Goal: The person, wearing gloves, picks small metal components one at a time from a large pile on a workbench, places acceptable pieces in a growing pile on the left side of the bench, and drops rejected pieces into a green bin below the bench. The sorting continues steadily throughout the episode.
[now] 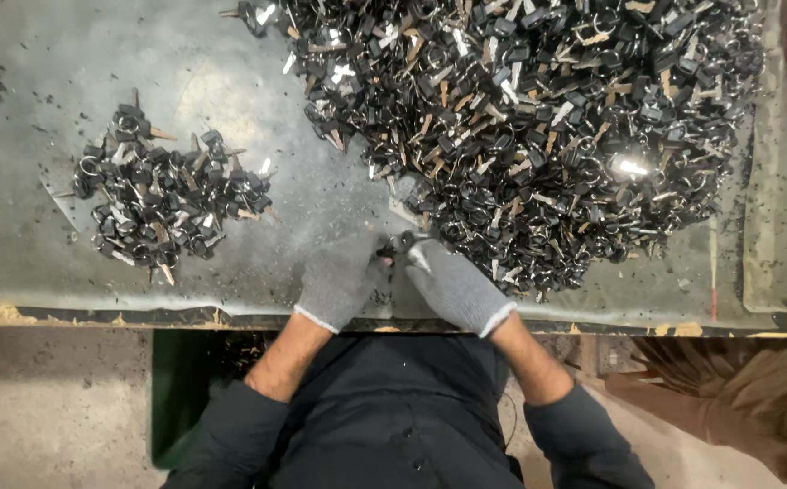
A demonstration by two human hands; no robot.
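Dark sleeves [230, 435] and a dark shirt front fill the bottom of the view, nearest the lens, with bare forearms reaching up to the table edge. Beyond them spreads the worn grey-green metal tabletop [230, 81], scuffed and speckled with grit. Across its upper right sprawls the large heap of black-headed keys with steel rings and brass or silver blades [538, 127], running from the far edge almost down to the hands. Well apart, on the left, lies the smaller pile of the same black-headed keys [163, 195].

Next come the two hands in grey knitted gloves, close together at the near edge, just below the big heap. Fingers of the left hand [339, 276] are curled narrow, pinching at a small black key piece [396, 251] held between both hands. Those of the right hand [452, 285] close on the same piece from the other side, its fingertips touching the left's.
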